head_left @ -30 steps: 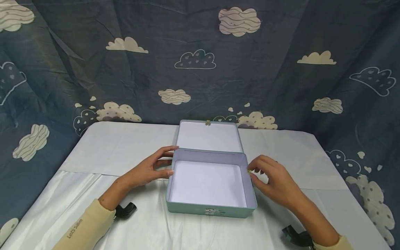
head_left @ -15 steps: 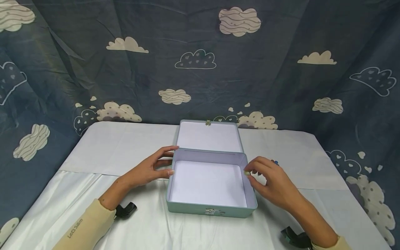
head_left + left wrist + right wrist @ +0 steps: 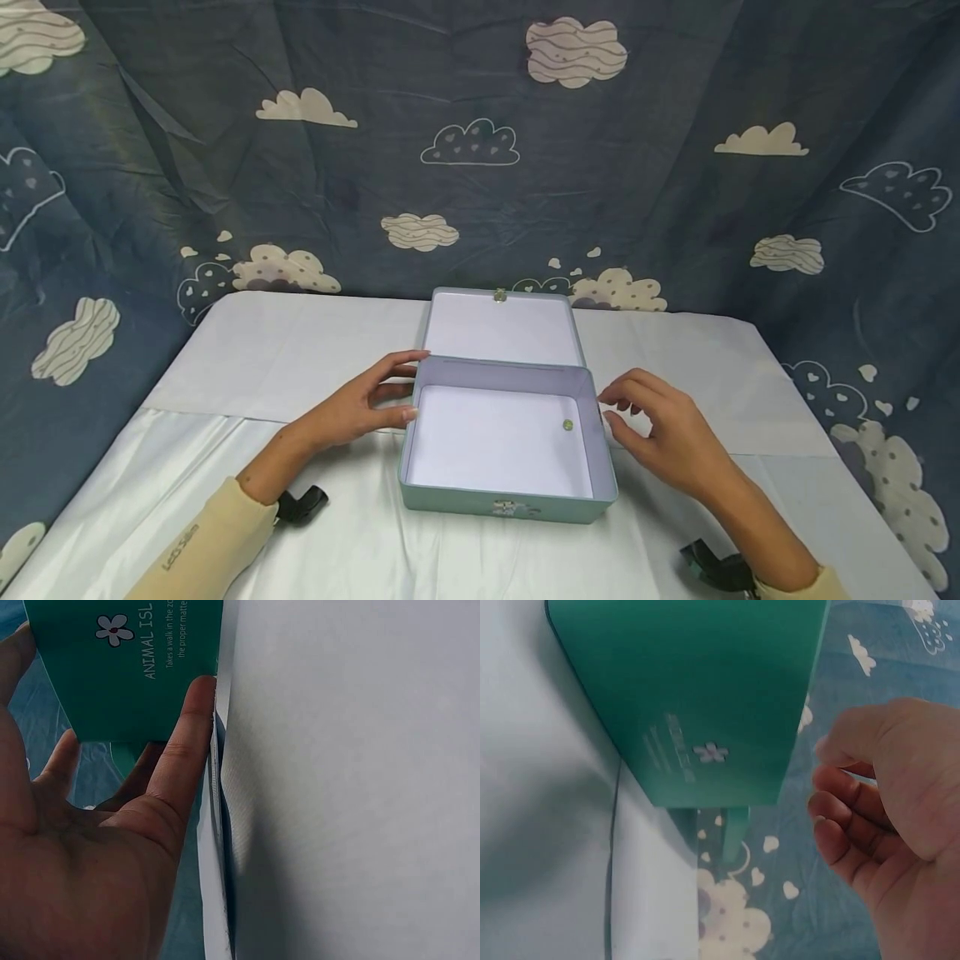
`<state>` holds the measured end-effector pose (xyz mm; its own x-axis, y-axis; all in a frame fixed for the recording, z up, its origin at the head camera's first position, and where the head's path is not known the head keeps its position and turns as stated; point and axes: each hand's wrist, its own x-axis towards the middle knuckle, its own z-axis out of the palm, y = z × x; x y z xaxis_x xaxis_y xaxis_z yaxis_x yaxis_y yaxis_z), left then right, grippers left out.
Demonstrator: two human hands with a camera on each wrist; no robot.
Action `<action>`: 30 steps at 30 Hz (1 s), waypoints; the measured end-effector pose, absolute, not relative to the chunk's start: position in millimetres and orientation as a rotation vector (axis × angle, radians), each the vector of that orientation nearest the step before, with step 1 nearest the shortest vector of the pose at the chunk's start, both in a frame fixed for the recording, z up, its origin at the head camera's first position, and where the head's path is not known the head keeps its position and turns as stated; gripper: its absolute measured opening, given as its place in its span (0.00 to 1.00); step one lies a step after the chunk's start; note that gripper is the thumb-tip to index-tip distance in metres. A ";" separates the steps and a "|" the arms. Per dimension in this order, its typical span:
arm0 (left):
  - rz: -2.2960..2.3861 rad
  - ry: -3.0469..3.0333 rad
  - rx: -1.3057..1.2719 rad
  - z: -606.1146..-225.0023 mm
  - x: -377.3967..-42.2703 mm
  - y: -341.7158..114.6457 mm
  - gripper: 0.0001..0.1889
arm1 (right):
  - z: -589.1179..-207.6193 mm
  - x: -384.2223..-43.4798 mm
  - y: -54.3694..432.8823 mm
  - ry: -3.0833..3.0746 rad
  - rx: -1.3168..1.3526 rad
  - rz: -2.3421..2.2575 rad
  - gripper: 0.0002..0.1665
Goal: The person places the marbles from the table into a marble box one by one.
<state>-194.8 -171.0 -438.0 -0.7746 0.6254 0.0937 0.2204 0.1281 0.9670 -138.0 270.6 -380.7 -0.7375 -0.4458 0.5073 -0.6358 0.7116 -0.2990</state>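
Note:
A shallow green tin box (image 3: 501, 507) stands on the white cloth with its lid (image 3: 498, 325) folded back. On the white floor inside, near the right wall, lies a small yellow-green bead-like piece (image 3: 567, 425). My left hand (image 3: 352, 404) rests against the box's left side, fingers and thumb extended; the left wrist view shows the fingers along the green wall (image 3: 127, 682). Just off the right rim is my right hand (image 3: 663, 425), its fingers loosely bent, nothing visible between them. In the right wrist view it sits apart from the printed green side (image 3: 697, 697).
White cloth (image 3: 337, 533) covers the table. A dark blue cloud-print curtain (image 3: 480, 192) hangs behind and at both sides. A black wrist device (image 3: 302, 506) shows by the left sleeve and another black device (image 3: 716, 567) by the right wrist.
My right hand has let go of the yellow-green piece, which now lies in the box, and has drawn back slightly right. A small blue spot behind its knuckles is hidden. My left hand stays still.

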 end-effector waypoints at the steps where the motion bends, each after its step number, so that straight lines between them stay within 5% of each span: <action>1: 1.684 2.081 0.825 -438.4 -195.0 -171.2 0.41 | -380.1 -138.9 272.6 -2.516 0.824 0.646 0.24; 30: 1.697 2.067 0.818 -438.2 -195.0 -170.1 0.41 | -407.3 -171.3 333.0 -2.638 0.542 0.523 0.15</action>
<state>-195.0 -170.1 -438.2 -0.7751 0.6247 0.0949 0.2148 0.1192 0.9694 -171.3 333.0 -407.3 -0.8469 -0.2913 0.4448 -0.4389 0.8553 -0.2755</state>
